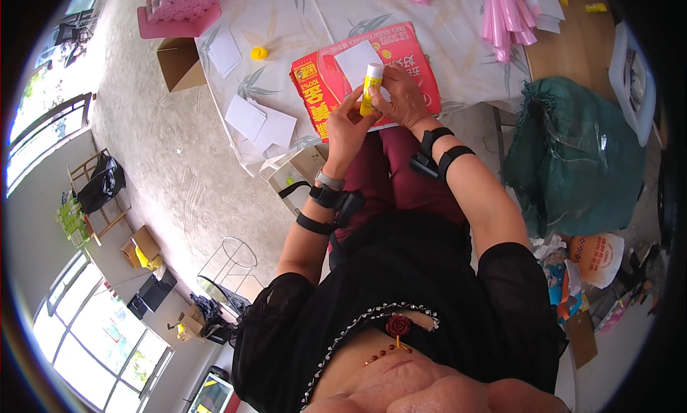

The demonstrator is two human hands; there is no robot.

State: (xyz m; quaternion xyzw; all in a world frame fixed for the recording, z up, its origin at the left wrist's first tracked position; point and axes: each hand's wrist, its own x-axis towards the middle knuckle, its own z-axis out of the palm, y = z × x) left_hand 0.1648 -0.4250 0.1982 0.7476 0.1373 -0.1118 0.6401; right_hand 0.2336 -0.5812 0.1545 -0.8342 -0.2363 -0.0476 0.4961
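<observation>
Both of my hands hold a yellow and white glue stick [371,88] upright over a red printed cardboard sheet [322,91]. My left hand [346,121] grips the stick's lower end. My right hand [402,94] wraps around its right side. A white square of paper [356,59] lies on the red sheet just behind the stick. A yellow cap [259,53] rests on the tablecloth to the left.
White paper squares [247,117] lie on the leaf-patterned tablecloth [300,19]. Pink folded pieces [509,16] sit at the table's far right, a pink tray [179,8] far left. A cardboard box [179,64] stands on the floor, a green sack [583,155] at my right.
</observation>
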